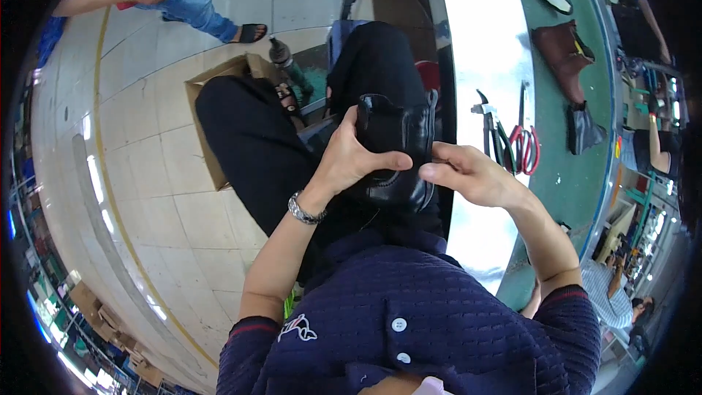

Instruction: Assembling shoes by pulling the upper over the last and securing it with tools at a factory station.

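Observation:
A black leather boot [417,135] lies on my lap, its smooth surface shining along the right side. My left hand [347,157] wraps round the boot's left side, with the thumb laid across the leather and the other fingers mostly hidden behind it. At the boot's right edge, my right hand [472,173] has its thumb and forefinger closed on the leather, the remaining fingers curled. The boot's underside is hidden against my dark trousers.
On the metal bench edge [482,227] to my right lie red-handled scissors [523,148], dark-handled pliers [503,150] and a metal-headed tool [482,108]. A green surface [567,197] beyond carries a brown boot [564,58]. Left are a cardboard box [208,132] and a person in jeans [194,4].

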Demonstrator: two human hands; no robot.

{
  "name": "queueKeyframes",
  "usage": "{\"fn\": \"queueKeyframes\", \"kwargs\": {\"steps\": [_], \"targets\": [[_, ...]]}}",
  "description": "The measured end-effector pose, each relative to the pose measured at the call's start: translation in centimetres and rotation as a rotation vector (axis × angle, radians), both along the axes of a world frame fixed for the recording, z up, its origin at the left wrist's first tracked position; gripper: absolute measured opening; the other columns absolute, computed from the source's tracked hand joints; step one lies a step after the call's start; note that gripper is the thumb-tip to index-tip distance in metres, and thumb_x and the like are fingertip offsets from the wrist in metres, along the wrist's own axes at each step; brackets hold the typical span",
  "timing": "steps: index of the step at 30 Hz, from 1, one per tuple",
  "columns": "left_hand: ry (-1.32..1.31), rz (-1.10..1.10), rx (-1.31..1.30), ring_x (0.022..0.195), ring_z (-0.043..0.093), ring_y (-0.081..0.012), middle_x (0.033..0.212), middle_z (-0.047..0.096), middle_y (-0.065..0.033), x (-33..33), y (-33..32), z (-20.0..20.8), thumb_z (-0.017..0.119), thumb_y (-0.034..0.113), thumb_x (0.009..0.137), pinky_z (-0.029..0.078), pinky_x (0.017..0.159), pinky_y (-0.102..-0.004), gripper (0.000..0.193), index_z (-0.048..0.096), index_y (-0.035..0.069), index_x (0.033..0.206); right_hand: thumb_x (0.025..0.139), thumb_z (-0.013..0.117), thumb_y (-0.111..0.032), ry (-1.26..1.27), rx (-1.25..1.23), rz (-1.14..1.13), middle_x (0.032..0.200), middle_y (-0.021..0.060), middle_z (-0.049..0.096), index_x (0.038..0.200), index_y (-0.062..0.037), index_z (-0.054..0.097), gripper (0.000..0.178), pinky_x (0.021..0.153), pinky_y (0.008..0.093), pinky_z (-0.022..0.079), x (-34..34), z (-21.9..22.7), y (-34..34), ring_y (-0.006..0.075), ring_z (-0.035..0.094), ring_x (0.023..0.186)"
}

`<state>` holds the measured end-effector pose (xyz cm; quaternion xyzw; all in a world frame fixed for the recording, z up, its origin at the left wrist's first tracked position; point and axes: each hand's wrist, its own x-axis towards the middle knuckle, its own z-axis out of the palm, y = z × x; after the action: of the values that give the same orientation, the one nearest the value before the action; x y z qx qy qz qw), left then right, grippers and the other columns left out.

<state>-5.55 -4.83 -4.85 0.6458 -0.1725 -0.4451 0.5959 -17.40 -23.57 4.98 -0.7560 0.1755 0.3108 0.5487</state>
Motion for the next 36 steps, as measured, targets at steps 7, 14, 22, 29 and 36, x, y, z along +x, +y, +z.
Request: {"fn": "queueKeyframes", "kwargs": {"steps": [7,14,22,29,36], "targets": [[-0.211,-0.001,0.061,0.103,0.062,-0.0297,0.108,0.061,-0.0185,-2.6,0.1,-2.1,0.090,0.059,0.048,0.048,0.094,-0.0373,0.103,0.049,-0.005,0.118,0.090,0.067,-0.040,0.117,0.095,0.064,0.068,0.0045,0.061,0.087,-0.0004,0.067,0.040,0.056,0.0302,0.042,-1.9,-4.1,-0.7,0.0134,0.055,0.060],[-0.230,0.056,0.022,0.096,0.065,-0.0314,0.103,0.063,-0.0189,-1.7,0.0,-4.1,0.086,0.065,0.051,0.050,0.088,-0.0389,0.101,0.050,-0.004,0.116,0.087,0.071,-0.022,0.026,-0.140,-0.131,0.064,0.0125,0.064,0.079,0.0039,0.065,0.028,0.051,0.0332,0.044,-0.5,-3.0,1.9,0.0189,0.061,0.056],[-0.172,0.039,-0.013,0.089,0.067,-0.0303,0.099,0.064,-0.0184,-0.1,-0.9,-4.5,0.087,0.064,0.049,0.052,0.084,-0.0375,0.098,0.051,-0.005,0.110,0.084,0.073,-0.014,0.111,-0.380,-0.146,0.064,0.0103,0.064,0.086,0.0070,0.065,0.023,0.052,0.0290,0.045,0.6,-3.0,2.6,0.0120,0.058,0.057],[0.160,0.093,-0.169,0.100,0.062,-0.0202,0.109,0.063,-0.0111,3.2,0.0,-3.0,0.092,0.034,0.059,0.049,0.091,-0.0319,0.079,0.053,-0.004,0.116,0.084,0.073,-0.032,-0.107,-0.426,-0.082,0.058,0.0152,0.062,0.073,0.0044,0.062,0.039,0.048,0.0345,0.047,4.3,-1.1,3.7,0.0232,0.064,0.051],[0.538,0.150,-0.554,0.102,0.063,-0.0189,0.113,0.063,-0.0113,4.4,3.7,-4.9,0.085,0.050,0.065,0.052,0.091,-0.0326,0.087,0.050,-0.002,0.125,0.062,0.088,-0.040,-0.629,-0.322,0.098,0.133,0.0286,0.051,0.143,0.0075,0.035,0.108,0.099,0.0409,0.047,3.9,1.1,7.9,0.0371,0.055,0.121]]}}
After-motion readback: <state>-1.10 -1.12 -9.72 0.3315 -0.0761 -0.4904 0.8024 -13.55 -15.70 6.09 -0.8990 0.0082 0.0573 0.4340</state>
